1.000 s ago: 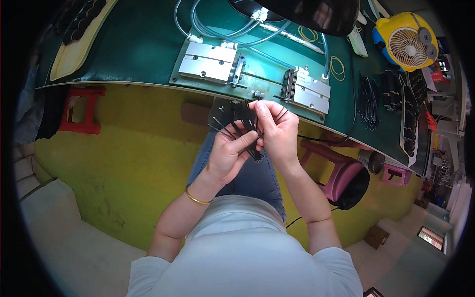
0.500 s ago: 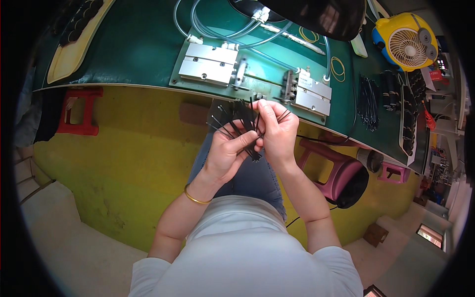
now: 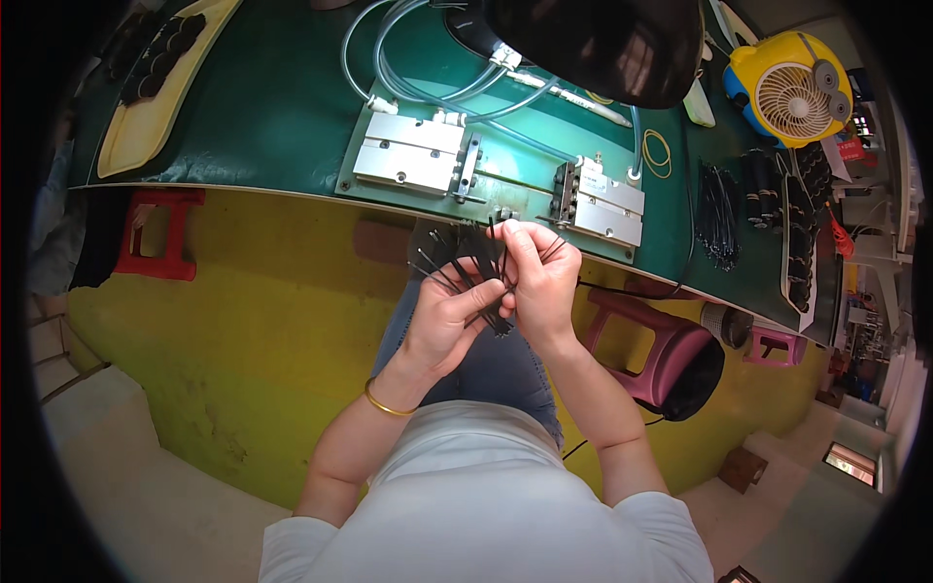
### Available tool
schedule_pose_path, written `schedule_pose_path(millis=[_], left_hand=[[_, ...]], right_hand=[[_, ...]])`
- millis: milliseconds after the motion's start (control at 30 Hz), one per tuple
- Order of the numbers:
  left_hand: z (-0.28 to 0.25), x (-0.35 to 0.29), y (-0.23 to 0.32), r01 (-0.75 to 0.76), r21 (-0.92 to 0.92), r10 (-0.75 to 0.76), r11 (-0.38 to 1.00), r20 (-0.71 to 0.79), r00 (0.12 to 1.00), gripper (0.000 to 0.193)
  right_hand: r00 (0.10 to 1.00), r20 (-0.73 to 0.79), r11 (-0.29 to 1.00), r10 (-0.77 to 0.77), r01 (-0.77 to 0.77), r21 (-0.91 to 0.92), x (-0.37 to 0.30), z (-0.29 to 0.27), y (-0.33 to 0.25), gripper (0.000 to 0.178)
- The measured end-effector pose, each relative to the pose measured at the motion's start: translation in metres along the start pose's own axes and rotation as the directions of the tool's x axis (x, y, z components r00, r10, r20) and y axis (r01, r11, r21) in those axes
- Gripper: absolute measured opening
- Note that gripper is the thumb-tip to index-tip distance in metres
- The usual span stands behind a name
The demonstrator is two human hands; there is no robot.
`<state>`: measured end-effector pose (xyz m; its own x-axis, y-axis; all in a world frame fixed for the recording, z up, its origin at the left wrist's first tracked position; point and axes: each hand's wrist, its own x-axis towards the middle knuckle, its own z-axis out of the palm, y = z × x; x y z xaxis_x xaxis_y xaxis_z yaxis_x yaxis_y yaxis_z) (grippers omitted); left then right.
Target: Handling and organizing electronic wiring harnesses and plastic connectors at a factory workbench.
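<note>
A fanned bundle of thin black cords (image 3: 470, 258) is held at the table's front edge. My left hand (image 3: 443, 319) is closed round the bundle, thumb pressed across it, with the lower ends poking out beneath. Close against it, my right hand (image 3: 546, 288) pinches a few black cords between thumb and fingertips, and several thin ends stick out past its knuckles. Just beyond my hands, two silver metal blocks, the left block (image 3: 408, 148) and the right block (image 3: 608, 208), sit on a green plate with small dark jaws facing each other.
Clear air hoses (image 3: 389, 56) loop behind the blocks under a black lamp shade (image 3: 603, 44). A yellow fan (image 3: 792, 92), loose black cords (image 3: 719, 216) and black rolls lie to the right. A yellow tray (image 3: 146, 121) is far left. Pink stool (image 3: 653, 350) and red stool (image 3: 160, 233) stand below.
The whole view has shifted slightly. Both hands keep nearly the same grip on the cords. The left block's front plate, blurred before, is now sharp.
</note>
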<state>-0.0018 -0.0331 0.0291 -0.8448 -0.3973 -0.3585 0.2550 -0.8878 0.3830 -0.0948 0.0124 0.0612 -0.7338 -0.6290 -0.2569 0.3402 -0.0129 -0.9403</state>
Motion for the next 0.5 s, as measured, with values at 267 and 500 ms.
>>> schedule_pose_path(millis=[267, 500], left_hand=[[0.002, -0.006, -0.003, -0.006, -0.001, 0.006, 1.000, 0.000, 1.000, 0.009], [0.006, -0.024, -0.011, -0.012, -0.014, 0.012, 1.000, 0.024, 1.000, 0.007]], right_hand=[[1.000, 0.015, 1.000, -0.010, 0.010, -0.029, -0.007, -0.001, -0.004, 0.018], [0.998, 0.060, 0.999, -0.020, 0.022, -0.042, -0.026, -0.005, -0.008, 0.018]])
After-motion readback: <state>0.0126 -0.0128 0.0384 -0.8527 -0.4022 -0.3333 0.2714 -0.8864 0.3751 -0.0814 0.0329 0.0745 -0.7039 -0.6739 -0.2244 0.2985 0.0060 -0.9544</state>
